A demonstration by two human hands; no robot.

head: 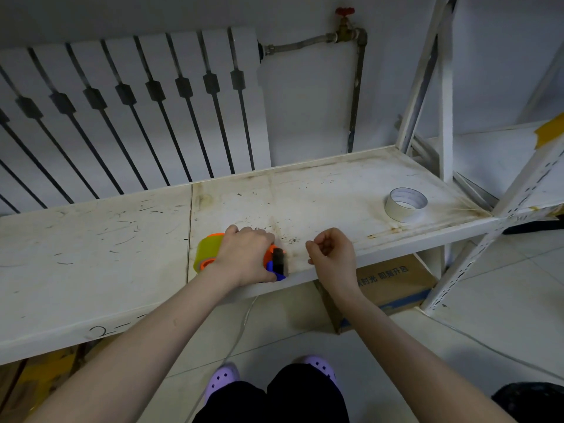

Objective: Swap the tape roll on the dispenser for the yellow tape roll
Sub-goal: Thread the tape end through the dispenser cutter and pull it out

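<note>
Fingers of left hand (pixel 244 254) clasp one dispenser (pixel 276 261); two tape rolls visible.

Dim, cool, even indoor light, with no glare and only soft, faint shadows under the shelf (pixel 122 239). Wide-angle distortion bows the radiator (pixel 128 117) and the shelf upright (pixel 427 71) near the edges. The dispenser (pixel 276 261) blade end looks slightly smeared; the rest is fairly sharp

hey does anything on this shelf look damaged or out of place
Nothing is spilled or broken. The shelf is scuffed and rust-stained, the white tape roll sits off near the right post, and torn yellow tape clings to the rack.
</note>
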